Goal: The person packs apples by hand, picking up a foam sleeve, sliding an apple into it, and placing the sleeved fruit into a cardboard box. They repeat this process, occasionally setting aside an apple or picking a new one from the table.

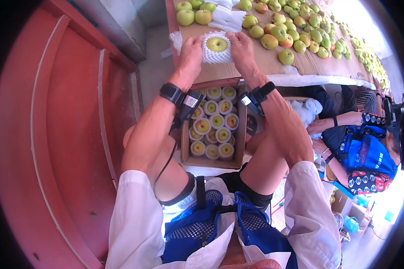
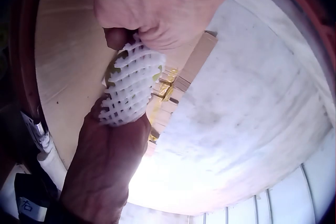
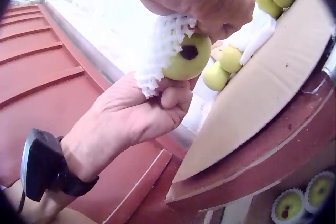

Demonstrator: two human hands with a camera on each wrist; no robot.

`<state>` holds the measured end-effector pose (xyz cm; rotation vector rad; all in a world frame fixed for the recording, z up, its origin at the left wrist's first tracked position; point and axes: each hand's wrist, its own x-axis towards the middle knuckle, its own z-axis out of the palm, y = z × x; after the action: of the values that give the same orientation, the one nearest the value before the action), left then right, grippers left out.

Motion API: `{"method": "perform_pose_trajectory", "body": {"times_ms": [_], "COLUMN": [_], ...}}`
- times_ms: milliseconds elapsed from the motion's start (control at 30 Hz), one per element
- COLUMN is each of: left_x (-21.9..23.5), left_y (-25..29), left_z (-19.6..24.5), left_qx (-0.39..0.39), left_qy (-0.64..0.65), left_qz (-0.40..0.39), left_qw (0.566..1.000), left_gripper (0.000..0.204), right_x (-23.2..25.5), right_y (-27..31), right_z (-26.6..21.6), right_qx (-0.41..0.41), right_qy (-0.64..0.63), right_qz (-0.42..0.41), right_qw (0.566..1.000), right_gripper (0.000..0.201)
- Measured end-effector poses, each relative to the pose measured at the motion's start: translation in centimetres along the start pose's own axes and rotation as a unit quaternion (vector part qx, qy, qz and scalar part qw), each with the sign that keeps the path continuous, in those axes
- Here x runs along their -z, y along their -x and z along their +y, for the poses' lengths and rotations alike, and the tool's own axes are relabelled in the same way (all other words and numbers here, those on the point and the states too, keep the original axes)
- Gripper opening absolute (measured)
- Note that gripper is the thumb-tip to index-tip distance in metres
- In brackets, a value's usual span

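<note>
Both hands hold one green apple (image 1: pixel 217 44) in a white foam net (image 1: pixel 217 56) over the near edge of the cardboard-covered table. The left hand (image 1: pixel 191 57) pinches the net's left side and the right hand (image 1: pixel 243 53) its right side. In the left wrist view the foam net (image 2: pixel 132 85) wraps most of the apple between the two hands. The right wrist view shows the apple's dark hollow end (image 3: pixel 189 52) uncovered, with curled fingers at both sides of the net (image 3: pixel 159 50).
Below the hands, a cardboard box (image 1: pixel 185 147) holds several netted apples. Loose apples (image 1: pixel 278 33) and empty foam nets (image 1: pixel 227 19) lie on the table (image 1: pixel 238 71). A red panelled wall (image 1: pixel 76 89) stands at left; another person's arm (image 1: pixel 345 119) is at right.
</note>
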<state>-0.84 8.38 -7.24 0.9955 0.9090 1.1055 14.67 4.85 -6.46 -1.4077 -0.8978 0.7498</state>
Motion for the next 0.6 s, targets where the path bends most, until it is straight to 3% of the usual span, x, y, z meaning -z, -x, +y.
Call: {"method": "perform_pose_trajectory", "body": {"times_ms": [133,233,333,433,600], "left_x": [-0.3,-0.7,-0.7,-0.7,-1.5], "left_y": [0.0,0.4,1.1,1.3,2.5], "left_z": [0.3,0.7,1.6,2.0,3.5], "left_qx": [-0.017,-0.049,-0.026,-0.024,-0.026], "left_qy": [0.051,0.000,-0.081,-0.083,0.018], "left_qz": [-0.017,0.000,0.003,-0.005,-0.015], "left_qw": [0.998,0.999,0.996,0.996,0.999], "left_gripper": [0.023,0.026,0.025,0.024,0.023], "right_x": [0.0,0.1,0.3,0.3,0.4], "right_y": [0.4,-0.3,0.0,0.2,1.5], "right_z": [-1.2,-0.6,-1.6,-1.9,-3.9], "right_qx": [0.011,0.039,0.058,0.088,0.079], "right_qy": [-0.066,-0.039,-0.017,-0.067,-0.139], "right_qz": [-0.001,0.009,0.002,-0.010,-0.015], "right_qw": [0.998,0.998,0.998,0.994,0.987], "right_gripper": [0.025,0.023,0.021,0.021,0.024]}}
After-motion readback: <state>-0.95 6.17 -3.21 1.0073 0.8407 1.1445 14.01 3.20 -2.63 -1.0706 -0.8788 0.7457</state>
